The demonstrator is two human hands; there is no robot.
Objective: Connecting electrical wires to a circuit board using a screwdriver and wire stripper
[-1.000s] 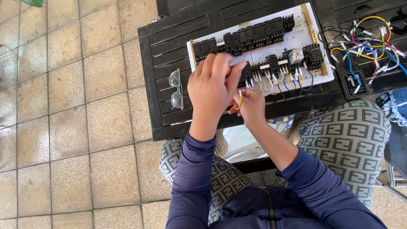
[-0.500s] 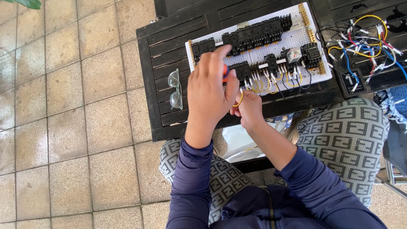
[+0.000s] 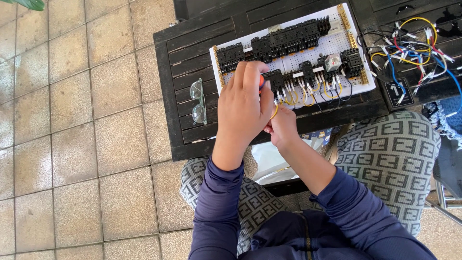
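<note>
A white perforated wiring board [image 3: 332, 48] with rows of black terminal blocks and short yellow and white wires lies on a dark slatted table [image 3: 192, 43]. My left hand [image 3: 243, 108] is closed around a screwdriver with an orange handle [image 3: 261, 82], raised over the board's near left part. My right hand [image 3: 283, 126] sits just below it at the board's front edge and pinches a yellow wire [image 3: 275, 111]. The screwdriver's tip is hidden by my fingers.
Clear safety glasses [image 3: 197, 102] lie on the table left of the board. A tangle of loose coloured wires [image 3: 414, 43] lies at the right. Patterned cushions [image 3: 390, 154] flank my lap. Beige tiled floor [image 3: 72, 144] stretches to the left.
My left hand has turned on the screwdriver and shifted slightly; the orange handle now shows between the fingers. My right hand stays on the yellow wire.
</note>
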